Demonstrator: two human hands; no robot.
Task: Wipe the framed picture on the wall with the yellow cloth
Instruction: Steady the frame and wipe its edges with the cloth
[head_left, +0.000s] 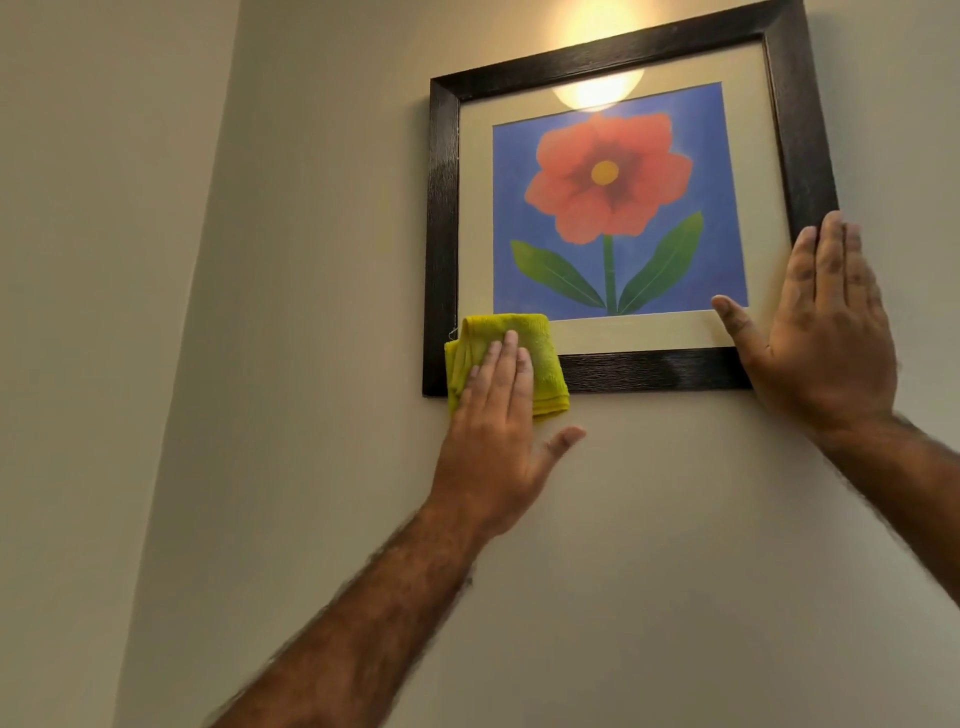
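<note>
A framed picture (613, 57) with a dark wooden frame hangs on the wall, showing a red flower on blue under glass. A folded yellow cloth (530, 338) lies flat against the frame's lower left corner. My left hand (493, 431) presses on the cloth with straight fingers, thumb spread out over the wall. My right hand (826, 332) rests flat and open on the frame's lower right corner, covering that corner.
The beige wall (623, 545) fills the view below the picture. A wall corner (208, 260) runs down at the left. A lamp's glare reflects in the glass (597, 93) near the picture's top.
</note>
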